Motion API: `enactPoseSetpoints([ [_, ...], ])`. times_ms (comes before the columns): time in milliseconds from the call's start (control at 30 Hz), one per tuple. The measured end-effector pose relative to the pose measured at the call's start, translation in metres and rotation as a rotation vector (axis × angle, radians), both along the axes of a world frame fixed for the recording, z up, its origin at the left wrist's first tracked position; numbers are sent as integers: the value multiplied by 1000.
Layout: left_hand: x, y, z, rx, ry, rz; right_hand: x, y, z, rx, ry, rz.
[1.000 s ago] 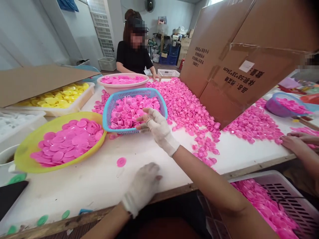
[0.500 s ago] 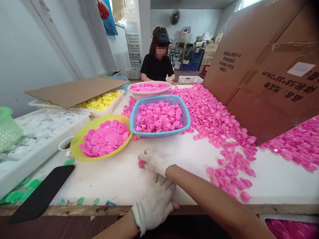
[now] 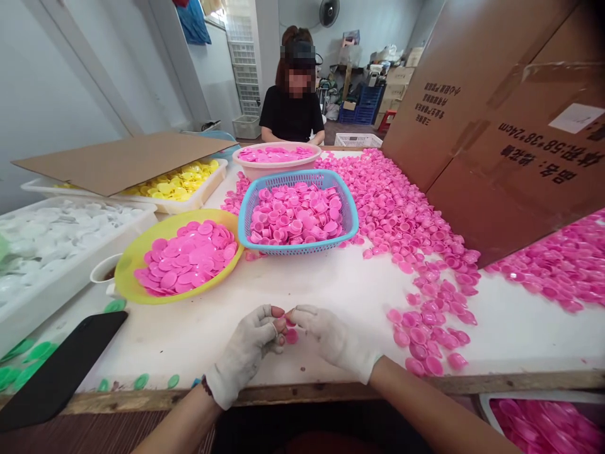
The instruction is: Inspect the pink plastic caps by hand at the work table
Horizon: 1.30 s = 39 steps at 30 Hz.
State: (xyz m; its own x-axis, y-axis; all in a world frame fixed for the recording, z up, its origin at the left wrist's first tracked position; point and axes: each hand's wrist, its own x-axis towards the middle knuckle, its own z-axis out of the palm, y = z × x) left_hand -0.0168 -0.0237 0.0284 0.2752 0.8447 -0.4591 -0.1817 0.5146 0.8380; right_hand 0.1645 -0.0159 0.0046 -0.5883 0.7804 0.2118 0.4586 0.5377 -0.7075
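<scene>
Small pink piece [image 3: 292,337] shows between the left hand [image 3: 249,347] and the right hand [image 3: 333,337], at the near part of the worktop [image 3: 359,284]; left fingers curl inward, right fingers stretch toward them, tips almost meeting; whether either hand pinches it, I cannot tell; good handling would mean steadying it with bare fingertips, glove fabric [image 3: 347,353] clear, pressure light and even.

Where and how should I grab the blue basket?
Probably take the blue basket by the two near corners of its rim, coming from your side: that raised edge faces you, while the yellow bowl sits close at the left and the pink basin behind. Keep it level; it's heaped with loose pink pieces.
</scene>
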Motion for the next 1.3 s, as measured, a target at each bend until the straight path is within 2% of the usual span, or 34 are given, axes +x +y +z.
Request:
enactPoseSetpoints([
  [133, 5, -4, -8, 5, 104, -85, 1, -4, -13, -420, 160, -227],
  [233, 6, -10, -20, 0, 185, -137, -6, -3, -22, -715, 96, -230],
  [333, 7, -12, -26, 11, 280, -142, -13, 0, -24, -849, 88, -245],
  [400, 6, -11, -27, 8, 273, -180, -15, 3, -22, -920, 130, -246],
  [600, 9, -2, -33, 5, 374, -282, -17, 12, -9, -1192, 178, -225],
  [767, 8, 6, -25, -13, 383, -383, -15, 17, 2, -1221, 115, -205],
  [933, 7, 9, -19, 9, 472, -466, -10, 24, -13, -1270, 198, -28],
  [1167, 8, 11, -22, 129, 675, -454, -25, 17, -30, -1153, 145, -108],
  [1233, 2, 15, -19, 144, 640, -500, -28, 15, -34, -1131, 153, -118],
  [1300, -5, 21, -18, 158, 545, -540, -27, 17, -30, -1083, 174, -147],
])
